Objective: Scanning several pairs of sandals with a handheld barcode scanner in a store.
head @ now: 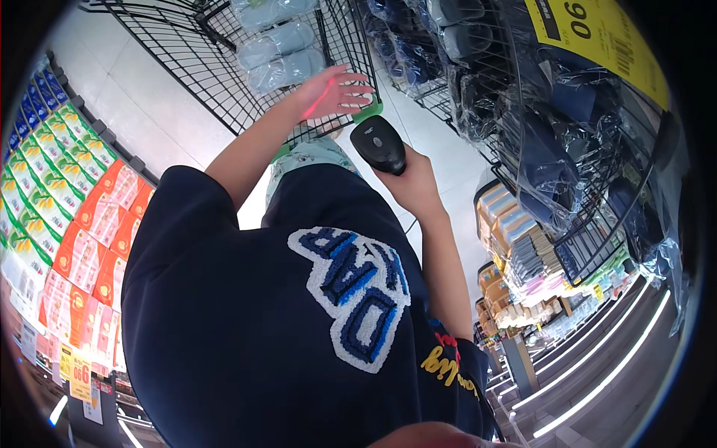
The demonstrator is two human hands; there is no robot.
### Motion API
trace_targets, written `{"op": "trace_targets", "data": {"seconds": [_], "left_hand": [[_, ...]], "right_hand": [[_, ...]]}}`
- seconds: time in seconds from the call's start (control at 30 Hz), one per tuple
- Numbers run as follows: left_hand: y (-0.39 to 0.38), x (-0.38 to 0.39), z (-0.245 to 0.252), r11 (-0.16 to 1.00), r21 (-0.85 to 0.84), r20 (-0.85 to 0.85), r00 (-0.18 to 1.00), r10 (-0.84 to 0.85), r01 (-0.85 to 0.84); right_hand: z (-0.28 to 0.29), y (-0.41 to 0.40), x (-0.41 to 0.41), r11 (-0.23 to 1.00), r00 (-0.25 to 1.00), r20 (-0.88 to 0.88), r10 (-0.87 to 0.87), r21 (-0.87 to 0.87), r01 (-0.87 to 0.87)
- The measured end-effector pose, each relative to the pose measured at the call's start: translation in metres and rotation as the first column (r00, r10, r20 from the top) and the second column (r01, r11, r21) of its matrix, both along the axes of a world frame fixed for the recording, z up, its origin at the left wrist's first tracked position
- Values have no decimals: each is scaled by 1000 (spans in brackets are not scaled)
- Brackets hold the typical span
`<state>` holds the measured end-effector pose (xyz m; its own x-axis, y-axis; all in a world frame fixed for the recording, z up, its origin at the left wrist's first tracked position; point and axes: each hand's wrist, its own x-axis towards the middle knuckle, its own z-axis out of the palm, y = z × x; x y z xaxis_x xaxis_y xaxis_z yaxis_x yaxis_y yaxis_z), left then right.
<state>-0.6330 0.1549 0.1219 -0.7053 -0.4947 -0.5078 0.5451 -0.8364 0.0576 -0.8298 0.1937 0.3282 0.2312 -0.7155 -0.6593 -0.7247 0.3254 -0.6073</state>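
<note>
My right hand (413,182) is wrapped around a black handheld barcode scanner (380,144), whose rounded head points away from me. My left hand (336,94) is spread above the near end of a black wire shopping cart (190,78), with nothing in it. A bright red scan line falls across this hand and its wrist. Beyond the fingers, pairs of pale blue slippers (283,70) lie in the cart. A green plastic piece (368,112) sits at the cart's near right corner, just past the scanner.
To the right, plastic-wrapped dark slippers (538,162) hang on a wire rack (594,257) under a yellow price sign (610,50). Folded textiles (526,252) are stacked farther along. Packaged goods in green-white and red-orange wrapping (84,241) fill the left side. Pale floor tiles (151,117) show beside the cart.
</note>
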Motion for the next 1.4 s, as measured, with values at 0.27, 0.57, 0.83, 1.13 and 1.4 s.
{"op": "trace_targets", "data": {"seconds": [0.27, 0.57, 0.83, 1.13, 1.4], "left_hand": [[22, 30, -162, 994, 99, 874, 476, -103, 33], [-10, 95, -221, 705, 290, 911, -412, 3, 647], [-56, 124, -231, 499, 335, 937, -337, -90, 799], [-73, 132, -255, 257, 358, 907, -269, -324, 898], [-29, 121, -229, 436, 179, 973, -92, -213, 882]], "right_hand": [[-2, 0, -2, 997, 996, -20, -82, -1, 82], [7, 12, -5, 984, 988, -15, -154, 86, 155], [12, 39, -7, 974, 982, -44, -183, 127, 187], [34, 37, -6, 947, 959, -113, -260, 162, 276], [31, 35, -6, 955, 966, -76, -247, 149, 256]]}}
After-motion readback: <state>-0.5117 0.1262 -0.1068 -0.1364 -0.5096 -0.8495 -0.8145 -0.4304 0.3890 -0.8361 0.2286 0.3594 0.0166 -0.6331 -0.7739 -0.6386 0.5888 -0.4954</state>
